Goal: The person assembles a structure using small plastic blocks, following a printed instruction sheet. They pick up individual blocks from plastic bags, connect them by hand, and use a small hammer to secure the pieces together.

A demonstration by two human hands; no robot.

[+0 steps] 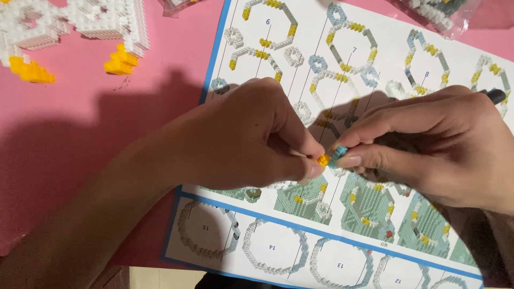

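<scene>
— Pink tabletop (80,118) is seen all around, and over it a blue-edged instruction sheet (375,69) printed with ring-shaped building steps is spread. What is being held above it?

— A tiny yellow brick (323,159) is pinched between thumb and fingertips of the left hand (241,139), which is closed tightly around it. A small pale blue brick (338,154) is gripped the same way by the right hand (428,150), fingers curled shut. The two pieces are touching, held just above the middle of the sheet.

— How would such pieces be judged to handle?

— They would be judged very light, stiff and smooth, so easily dropped or flicked away. A hold by the flat sides is best taken, the studded faces left free.

— And what else is laid out?

— A white brick model with yellow feet (75,32) is set at the upper left corner, well apart from the hands. Clear bags of spare pieces (439,13) are partly seen at the top edge. A dark object by the right wrist cannot be made out.
</scene>
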